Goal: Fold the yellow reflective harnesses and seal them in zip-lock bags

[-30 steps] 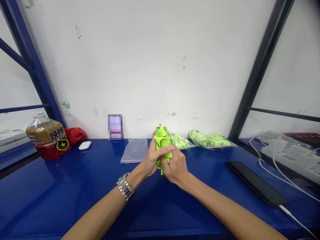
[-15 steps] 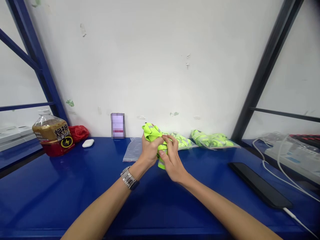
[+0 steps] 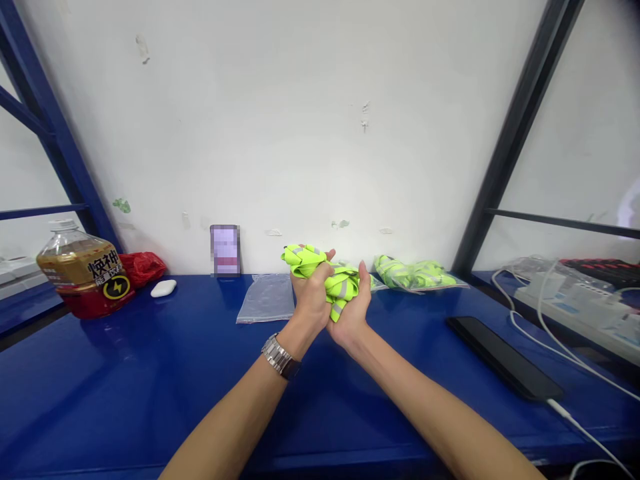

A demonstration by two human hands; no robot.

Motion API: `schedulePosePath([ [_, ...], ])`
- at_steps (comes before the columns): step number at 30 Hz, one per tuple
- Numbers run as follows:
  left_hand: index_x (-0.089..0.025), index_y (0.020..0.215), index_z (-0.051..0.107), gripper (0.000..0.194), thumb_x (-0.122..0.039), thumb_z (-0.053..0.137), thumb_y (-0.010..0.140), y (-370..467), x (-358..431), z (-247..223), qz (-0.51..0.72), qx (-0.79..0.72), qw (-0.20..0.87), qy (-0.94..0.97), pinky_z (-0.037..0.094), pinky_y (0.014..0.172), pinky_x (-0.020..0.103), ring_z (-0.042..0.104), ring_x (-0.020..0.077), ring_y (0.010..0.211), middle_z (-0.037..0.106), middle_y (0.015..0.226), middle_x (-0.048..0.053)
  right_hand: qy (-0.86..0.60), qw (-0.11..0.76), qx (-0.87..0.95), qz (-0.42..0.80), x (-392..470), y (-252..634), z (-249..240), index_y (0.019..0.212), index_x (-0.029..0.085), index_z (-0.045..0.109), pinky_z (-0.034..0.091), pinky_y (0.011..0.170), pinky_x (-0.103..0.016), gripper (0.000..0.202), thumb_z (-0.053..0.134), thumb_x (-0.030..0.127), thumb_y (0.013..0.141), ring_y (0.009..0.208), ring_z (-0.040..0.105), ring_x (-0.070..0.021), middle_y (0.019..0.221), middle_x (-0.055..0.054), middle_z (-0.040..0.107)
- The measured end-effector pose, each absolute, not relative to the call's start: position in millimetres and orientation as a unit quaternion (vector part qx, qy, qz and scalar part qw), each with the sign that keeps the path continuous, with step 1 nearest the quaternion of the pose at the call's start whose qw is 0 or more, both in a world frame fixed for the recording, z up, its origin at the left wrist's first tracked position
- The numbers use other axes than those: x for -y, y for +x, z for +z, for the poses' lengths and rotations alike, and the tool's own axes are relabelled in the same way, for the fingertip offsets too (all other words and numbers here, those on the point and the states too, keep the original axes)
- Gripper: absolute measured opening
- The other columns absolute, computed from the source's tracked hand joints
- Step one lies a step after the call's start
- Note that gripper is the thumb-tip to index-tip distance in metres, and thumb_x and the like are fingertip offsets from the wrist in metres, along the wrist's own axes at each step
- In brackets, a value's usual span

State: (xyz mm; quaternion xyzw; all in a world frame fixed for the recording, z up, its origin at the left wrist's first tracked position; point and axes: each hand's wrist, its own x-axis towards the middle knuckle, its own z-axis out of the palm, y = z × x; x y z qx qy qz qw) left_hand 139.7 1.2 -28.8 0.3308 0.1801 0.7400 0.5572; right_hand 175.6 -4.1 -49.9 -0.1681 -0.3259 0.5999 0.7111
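Head view: holding a bright striped cloth, bunched above the blue table, in curled fingers of the left hand. Now supporting it also with the right hand, just opened wider, so probably less gripping. Seeing, near the table's back edge, a clear bag and, more right, filled bags.

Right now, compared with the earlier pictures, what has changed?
The lime-yellow fabric bundle with grey stripes, upright between both hands at first, now slants across them. The left hand grips it; the right hand has opened from its grip to cup it. The clear plastic bag and flat-lying black phone stayed put.
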Motion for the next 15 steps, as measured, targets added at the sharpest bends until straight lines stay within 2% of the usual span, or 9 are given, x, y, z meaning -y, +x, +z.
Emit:
schedulePosePath([
  [3,-0.024,0.118,0.046,0.062,-0.011,0.063,0.060,143.3,-5.5,-41.9,0.731,-0.192,0.558,0.343,0.052,0.083,0.037,0.068,0.0203,0.086,0.070,0.098,0.003,-0.206,0.726,0.331,0.567,0.1,181.7,-54.5,0.101,0.019,0.063,0.054,0.085,-0.040,0.060,0.029,0.065,0.082,0.107,0.063,-0.0281,0.105,-0.009,0.069],
  [8,-0.022,0.113,0.051,0.050,-0.014,0.066,0.066,143.8,-10.4,-63.8,0.734,-0.214,0.523,0.377,0.049,0.091,0.033,0.066,0.0199,0.098,0.069,0.104,0.003,-0.236,0.762,0.292,0.527,-16.2,192.5,-66.5,0.108,0.020,0.057,0.054,0.089,-0.039,0.050,0.041,0.056,0.079,0.107,0.063,-0.0249,0.111,-0.009,0.066],
  [12,-0.024,0.110,0.053,0.044,-0.016,0.066,0.069,147.8,-8.3,-70.0,0.732,-0.191,0.566,0.328,0.050,0.091,0.031,0.066,0.0181,0.099,0.068,0.104,0.000,-0.249,0.761,0.294,0.522,-22.5,194.8,-72.1,0.124,0.021,0.051,0.055,0.085,-0.040,0.057,0.039,0.054,0.079,0.109,0.062,-0.0253,0.125,-0.009,0.059],
  [15,-0.022,0.103,0.057,0.038,-0.014,0.065,0.067,149.4,-4.2,-68.6,0.722,-0.202,0.596,0.287,0.052,0.088,0.031,0.067,0.0186,0.095,0.069,0.101,0.000,-0.258,0.769,0.284,0.511,-26.1,194.0,-79.5,0.129,0.022,0.049,0.052,0.090,-0.039,0.058,0.039,0.051,0.080,0.114,0.058,-0.0242,0.130,-0.008,0.056],
])
